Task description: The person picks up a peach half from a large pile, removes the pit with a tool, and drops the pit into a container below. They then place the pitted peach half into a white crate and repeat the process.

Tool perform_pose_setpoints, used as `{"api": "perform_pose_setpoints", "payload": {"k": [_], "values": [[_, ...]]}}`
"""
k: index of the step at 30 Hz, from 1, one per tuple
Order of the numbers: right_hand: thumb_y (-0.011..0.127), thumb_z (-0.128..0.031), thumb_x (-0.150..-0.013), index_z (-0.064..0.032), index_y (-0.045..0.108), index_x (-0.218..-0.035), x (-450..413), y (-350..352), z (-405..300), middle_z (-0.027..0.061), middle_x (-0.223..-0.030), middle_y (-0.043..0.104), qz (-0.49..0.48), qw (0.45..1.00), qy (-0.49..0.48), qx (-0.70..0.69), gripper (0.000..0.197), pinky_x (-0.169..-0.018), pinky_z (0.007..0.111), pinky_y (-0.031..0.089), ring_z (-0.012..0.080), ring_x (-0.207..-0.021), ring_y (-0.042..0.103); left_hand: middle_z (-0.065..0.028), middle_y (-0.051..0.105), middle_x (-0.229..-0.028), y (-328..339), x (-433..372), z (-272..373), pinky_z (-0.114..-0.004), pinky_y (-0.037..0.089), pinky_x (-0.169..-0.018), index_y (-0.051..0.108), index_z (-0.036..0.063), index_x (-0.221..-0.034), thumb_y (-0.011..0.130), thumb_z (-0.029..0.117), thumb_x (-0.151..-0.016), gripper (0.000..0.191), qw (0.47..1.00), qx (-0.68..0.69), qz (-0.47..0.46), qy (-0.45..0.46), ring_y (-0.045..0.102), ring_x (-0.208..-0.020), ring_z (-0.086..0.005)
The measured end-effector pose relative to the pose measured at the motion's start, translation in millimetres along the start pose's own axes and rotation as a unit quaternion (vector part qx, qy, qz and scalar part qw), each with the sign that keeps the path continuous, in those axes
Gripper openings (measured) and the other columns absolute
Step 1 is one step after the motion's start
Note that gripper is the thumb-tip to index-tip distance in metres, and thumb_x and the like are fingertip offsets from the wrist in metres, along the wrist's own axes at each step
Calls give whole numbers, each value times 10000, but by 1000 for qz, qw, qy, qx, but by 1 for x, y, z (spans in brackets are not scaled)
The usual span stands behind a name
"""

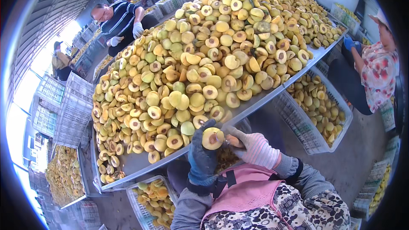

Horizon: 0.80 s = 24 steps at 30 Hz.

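Note:
My left hand (203, 153), in a dark blue work glove, holds a halved yellow fruit (211, 138), probably a peach, cut face up with its brown centre showing. My right hand (255, 147) wears a pale glove with pink stripes and grips the wooden handle (234, 141) of a small pitting tool. The tool's thin metal loop (219, 136) meets the cut face at the right of the centre. Both hands are just off the near edge of a metal table (137, 166). A large heap of halved fruit (191, 80) lies on that table.
Plastic crates of fruit stand right (306, 134) and left (140, 203) of my lap. Fruit scraps (226, 159) lie below my hands. Stacked crates (73, 111) rise at the left. Co-workers sit across the table (119, 19) and at the right (378, 67).

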State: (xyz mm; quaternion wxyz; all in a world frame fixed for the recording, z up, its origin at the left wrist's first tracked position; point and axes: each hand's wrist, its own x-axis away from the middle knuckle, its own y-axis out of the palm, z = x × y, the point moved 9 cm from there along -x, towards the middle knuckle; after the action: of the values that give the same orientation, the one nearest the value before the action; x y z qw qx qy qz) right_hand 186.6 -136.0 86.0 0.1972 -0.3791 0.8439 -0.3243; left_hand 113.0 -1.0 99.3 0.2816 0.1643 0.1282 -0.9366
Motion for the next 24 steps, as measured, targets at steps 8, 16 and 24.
{"api": "perform_pose_setpoints", "payload": {"k": [8, 16, 24], "values": [[677, -244, -854, -160, 484, -1371, 1, 9, -1, 180, -733, 653, -15, 999, 4, 29, 557, -597, 448, 522, 376, -675, 662, -122, 643, -1139, 7, 15, -18, -326, 507, -903, 541, -28, -1259, 626, 98, -943, 351, 999, 32, 16, -11, 636, -995, -194], [629, -300, -911, -136, 555, -1265, 2, 46, 15, 166, -787, 670, -69, 997, 31, 22, 396, -625, 444, 524, 385, -714, 661, -130, 654, -1055, 7, 18, -31, -318, 529, -857, 502, -38, -1245, 553, 93, -981, 298, 998, 11, 38, -55, 640, -939, -205], [616, -308, -906, -71, 614, -1143, 9, 42, -4, 193, -832, 681, -124, 988, 51, -80, 334, -689, 439, 521, 379, -770, 665, -104, 680, -921, 10, 20, -37, -301, 507, -741, 657, -44, -1027, 461, 347, -1001, 438, 936, 259, 87, -222, 626, -786, -178]]}}
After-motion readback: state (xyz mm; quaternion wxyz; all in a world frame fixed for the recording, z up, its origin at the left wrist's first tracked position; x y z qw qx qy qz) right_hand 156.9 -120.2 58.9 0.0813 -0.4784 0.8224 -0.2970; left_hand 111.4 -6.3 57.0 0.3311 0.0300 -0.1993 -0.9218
